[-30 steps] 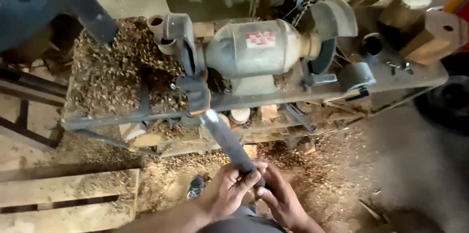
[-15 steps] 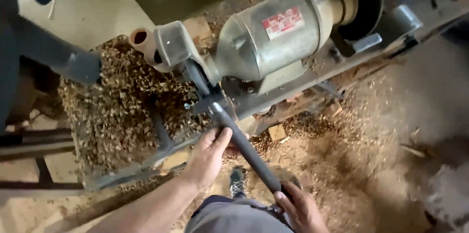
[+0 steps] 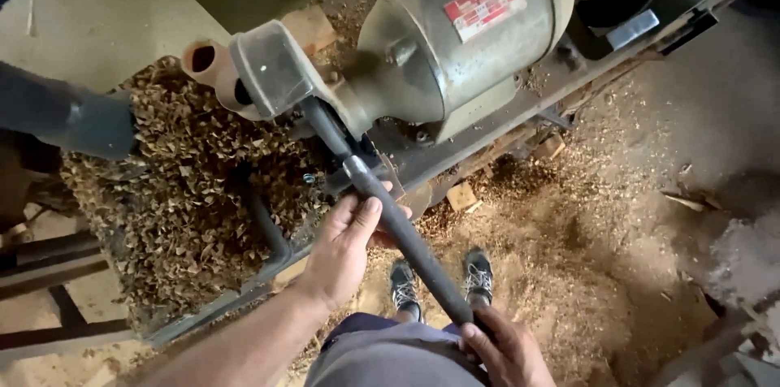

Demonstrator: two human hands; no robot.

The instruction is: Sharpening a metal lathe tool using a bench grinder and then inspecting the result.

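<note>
1. Nearest the camera, the right hand [image 3: 505,348] is closed around the butt of a long dark grey metal bar [image 3: 406,233], fingers wrapped over it. The lower edge of the picture cuts off the wrist and part of the palm.
2. Just above, the left hand [image 3: 345,245] lies half-open against the bar's middle, fingers extended along the shaft and thumb on the far side. It steadies rather than clamps; whether the thumb fully closes the hold I cannot tell.
3. The bar slopes up and left from the right hand to the tool rest of the grey-cased bench grinder [image 3: 455,46], its tip going in under the clear plastic eye shield [image 3: 272,70].
4. Judged from this, the step in hand is grinding the bar's tip. The next move calls for even forward pressure from the right hand while the left keeps the angle.
5. Hidden: the tip and the wheel behind the shield, so contact cannot be confirmed, nor whether the wheel spins.
6. Left of the grinder lies a heap of brown wood shavings [image 3: 179,192] on the bench; 2 dark shoes [image 3: 439,281] stand on the sawdust floor.
</note>
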